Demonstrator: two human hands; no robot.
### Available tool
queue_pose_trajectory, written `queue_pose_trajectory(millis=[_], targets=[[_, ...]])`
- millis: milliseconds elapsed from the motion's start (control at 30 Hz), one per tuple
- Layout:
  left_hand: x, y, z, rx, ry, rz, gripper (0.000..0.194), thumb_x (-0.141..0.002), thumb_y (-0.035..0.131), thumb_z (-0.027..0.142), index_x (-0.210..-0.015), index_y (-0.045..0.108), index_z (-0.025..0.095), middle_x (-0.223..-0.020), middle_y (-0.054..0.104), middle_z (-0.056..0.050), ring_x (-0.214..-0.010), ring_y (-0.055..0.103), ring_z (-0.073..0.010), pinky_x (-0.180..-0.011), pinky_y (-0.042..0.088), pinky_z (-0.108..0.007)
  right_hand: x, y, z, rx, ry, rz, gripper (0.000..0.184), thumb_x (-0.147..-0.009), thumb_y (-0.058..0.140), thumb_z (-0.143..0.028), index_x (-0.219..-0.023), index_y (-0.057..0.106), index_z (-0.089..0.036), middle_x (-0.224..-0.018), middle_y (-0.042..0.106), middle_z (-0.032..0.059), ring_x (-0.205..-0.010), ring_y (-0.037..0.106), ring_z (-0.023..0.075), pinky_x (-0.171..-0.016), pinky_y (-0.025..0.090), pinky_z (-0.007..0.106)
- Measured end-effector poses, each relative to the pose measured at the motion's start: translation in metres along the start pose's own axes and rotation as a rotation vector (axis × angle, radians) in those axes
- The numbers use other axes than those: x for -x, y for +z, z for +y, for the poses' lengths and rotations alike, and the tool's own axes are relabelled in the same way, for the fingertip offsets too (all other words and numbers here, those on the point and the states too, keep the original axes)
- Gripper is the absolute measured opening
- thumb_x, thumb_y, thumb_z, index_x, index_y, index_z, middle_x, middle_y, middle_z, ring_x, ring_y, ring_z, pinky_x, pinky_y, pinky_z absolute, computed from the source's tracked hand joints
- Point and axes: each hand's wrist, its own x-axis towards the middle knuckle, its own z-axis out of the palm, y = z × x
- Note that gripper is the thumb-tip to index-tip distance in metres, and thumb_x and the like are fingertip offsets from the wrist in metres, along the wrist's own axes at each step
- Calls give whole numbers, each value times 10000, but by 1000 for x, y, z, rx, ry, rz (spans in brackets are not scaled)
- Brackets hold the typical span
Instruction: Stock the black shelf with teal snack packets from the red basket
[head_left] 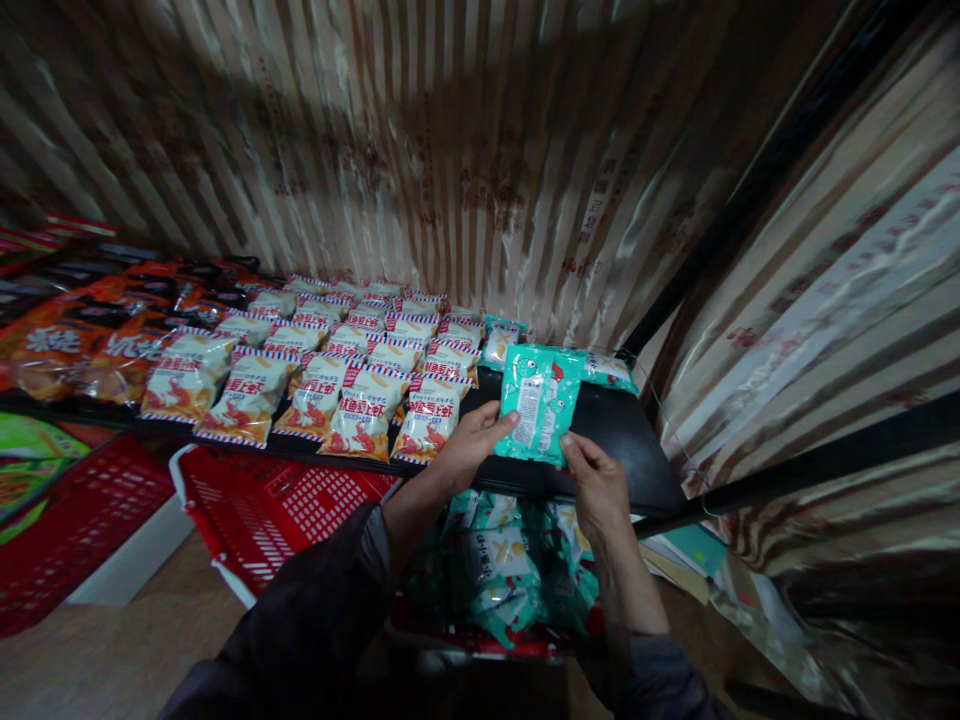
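Observation:
Between my two hands is a teal snack bag (538,405), its printed back panel facing me, held over the right end of a black shelf (630,450). My left hand (474,440) pinches its left edge, thumb in front. Its lower right corner is pinched by my right hand (598,480). Behind it on the shelf lie two more teal bags, one at the left (501,342) and another at the right (609,371). Below the shelf, a red basket (517,645) holds several teal bags (499,560).
Rows of white shrimp snack bags (360,405) fill the shelf's middle. Orange bags (60,340) lie farther left. A red basket (300,500) with a white handle and another red basket (112,510) stand below. A black post (720,210) and striped curtain (450,150) border the shelf.

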Motion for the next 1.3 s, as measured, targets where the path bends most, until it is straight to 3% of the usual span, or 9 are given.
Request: queue_pose_trajectory(millis=[133,367,533,800,1000,1067,1300], targets=[[-1,1,-3,-15,7,22,569,-616,824,514,-990,656,120,-892,737,-73,-834,685,-209,-776,511,-305,-2,0,6,73,-48,6,441,-638,761,-533,-891,750,-172,-813,733,46,-702,633,186,-650,509,326],[-4,0,-8,-71,58,116,525,-612,824,513,-909,613,135,-820,725,-51,-731,673,-180,-712,518,-298,10,4,-4,536,-655,89,328,-846,601,-418,-1070,708,-203,-1021,640,88,-883,617,195,-824,514,378],[-6,0,-10,-85,79,135,515,-621,818,507,-912,601,141,-815,720,-43,-710,665,-169,-711,518,-298,17,10,-5,639,-803,-23,268,-906,547,-357,-1071,714,-228,-1000,655,81,-929,625,198,-842,517,371],[-2,5,-3,-46,85,72,547,-612,831,483,-954,573,143,-879,715,-51,-808,672,-191,-761,512,-312,18,10,-4,746,-848,-66,351,-916,523,-379,-1208,651,-230,-1107,668,103,-1039,600,238,-943,482,437],[3,11,3,4,87,-9,457,-713,756,494,-978,565,174,-994,677,-50,-930,650,-187,-759,516,-275,21,11,-4,772,-834,-199,712,-813,624,-541,-1421,431,-224,-1390,527,134,-1281,473,299,-1051,400,501],[6,13,4,-6,91,-33,448,-744,729,492,-1031,583,181,-1035,666,-55,-965,640,-189,-784,517,-279,23,13,-2,744,-782,-184,771,-795,642,-547,-1443,391,-214,-1422,496,142,-1310,450,299,-1066,383,493],[9,18,-2,-78,82,-158,471,-761,718,496,-1095,653,171,-1150,647,-109,-1156,570,-268,-883,521,-350,24,17,-5,416,-427,36,553,-897,477,-502,-1349,497,-184,-1276,617,130,-1177,568,253,-989,438,404]])
